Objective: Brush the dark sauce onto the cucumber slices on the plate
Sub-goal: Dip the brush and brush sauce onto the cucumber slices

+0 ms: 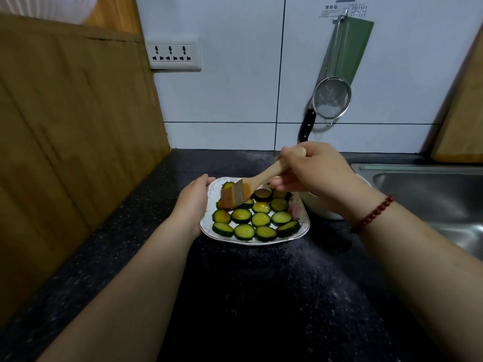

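A white square plate (300,232) sits on the dark counter and holds several green cucumber slices (260,219), some glossy with brownish sauce. My left hand (194,202) grips the plate's left rim. My right hand (311,171) holds a wooden-handled brush (236,195) by its handle. Its sauce-stained bristles rest on the slices at the plate's back left. A white bowl (324,211) stands just right of the plate, mostly hidden behind my right hand; its contents are not visible.
A large wooden board (68,131) leans along the left. A steel sink (433,197) lies at the right. On the tiled wall hang a mesh strainer (331,100) and a knife (306,126). A power socket (172,54) is on the wall.
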`<move>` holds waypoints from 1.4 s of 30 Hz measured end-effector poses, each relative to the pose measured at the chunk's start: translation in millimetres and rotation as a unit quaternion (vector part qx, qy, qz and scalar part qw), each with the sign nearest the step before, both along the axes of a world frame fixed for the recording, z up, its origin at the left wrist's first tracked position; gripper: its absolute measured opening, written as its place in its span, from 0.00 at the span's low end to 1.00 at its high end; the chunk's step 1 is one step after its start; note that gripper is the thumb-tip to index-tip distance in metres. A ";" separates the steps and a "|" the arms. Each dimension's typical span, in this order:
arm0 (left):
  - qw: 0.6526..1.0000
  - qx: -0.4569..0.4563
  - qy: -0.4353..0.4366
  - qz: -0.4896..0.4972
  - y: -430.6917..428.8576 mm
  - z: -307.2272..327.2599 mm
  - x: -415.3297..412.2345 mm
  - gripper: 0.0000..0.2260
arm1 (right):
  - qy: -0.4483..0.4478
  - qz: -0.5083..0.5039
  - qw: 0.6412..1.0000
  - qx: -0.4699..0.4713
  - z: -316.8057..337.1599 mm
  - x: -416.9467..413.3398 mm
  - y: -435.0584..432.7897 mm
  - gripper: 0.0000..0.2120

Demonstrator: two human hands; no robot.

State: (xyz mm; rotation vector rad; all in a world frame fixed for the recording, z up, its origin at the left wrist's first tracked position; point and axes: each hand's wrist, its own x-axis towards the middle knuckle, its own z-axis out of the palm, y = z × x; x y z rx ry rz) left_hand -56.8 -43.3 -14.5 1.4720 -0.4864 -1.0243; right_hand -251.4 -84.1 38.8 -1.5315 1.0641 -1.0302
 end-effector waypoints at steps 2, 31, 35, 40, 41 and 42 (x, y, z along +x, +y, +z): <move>1.000 0.003 0.002 -0.003 -0.1 0.4 -0.3 0.14 | 0.030 -0.008 0.999 -0.011 4.3 -6.1 -3.9 0.14; 1.000 0.005 -0.011 -0.003 3.9 1.3 -2.6 0.10 | 0.088 -0.092 0.987 -0.102 27.1 -25.2 -7.5 0.15; 1.000 0.004 -0.016 0.002 4.8 1.5 -2.4 0.09 | 0.081 -0.070 0.990 -0.086 20.9 -14.1 -3.8 0.17; 1.000 0.006 -0.011 0.006 5.7 3.5 -3.7 0.10 | 0.171 -0.076 0.974 -0.126 24.4 -16.5 -2.7 0.18; 1.000 0.004 -0.010 0.007 6.1 3.3 -3.4 0.11 | 0.176 -0.084 0.971 -0.136 26.8 -19.2 -3.6 0.18; 1.000 0.003 -0.010 0.006 6.9 3.2 -3.7 0.11 | 0.176 -0.091 0.969 -0.147 28.4 -21.4 -3.7 0.17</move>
